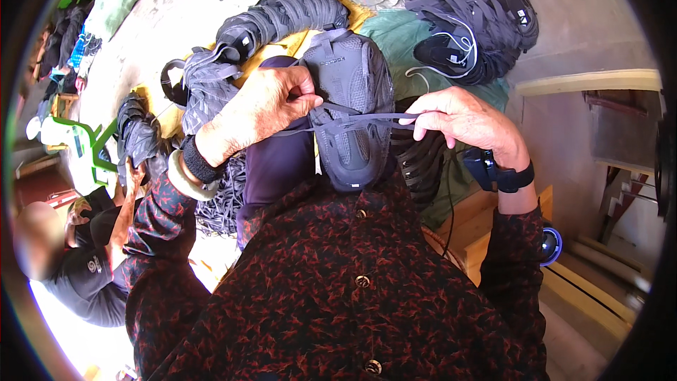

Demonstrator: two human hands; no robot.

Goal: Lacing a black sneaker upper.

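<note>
We locate the dark-grey mesh-and-synthetic shoe (356,85) in front of the torso, lengthwise, its narrow rounded end toward the patterned shirt. Across its middle runs a thin, flat, dark-grey lace (370,117), drawn nearly straight toward the right; other dark strands cross beneath it.

We note the finger states. The left hand (264,102), at the shoe's left edge, has thumb and forefinger pinched together on a dark strand. The right hand (469,120), clear of the shoe's right edge, clamps the lace between thumb and fingertips; its lower fingers curl loosely.

We judge the following faults possible:
- Slippage: the lace is narrow, so a slack right-hand pinch could release it.
- Twisting: a flat lace may roll if the two hands pull at different angles.
- Snagging: the crossing strands could bind if tension is uneven.
- Shifting: we see neither palm bracing the shoe, so a hard sideways pull may swivel it.

Beside the shoe, at left, we see a dark navy trouser leg (278,169). Below the left forearm lies a tangled bundle of thin dark cords (222,201). Beyond the shoe we find a curved row of nested dark-grey shoe parts (285,21) and, at upper right, a larger heap of black-grey shoe parts (479,0) with a loose white cord (467,39) over it.
</note>
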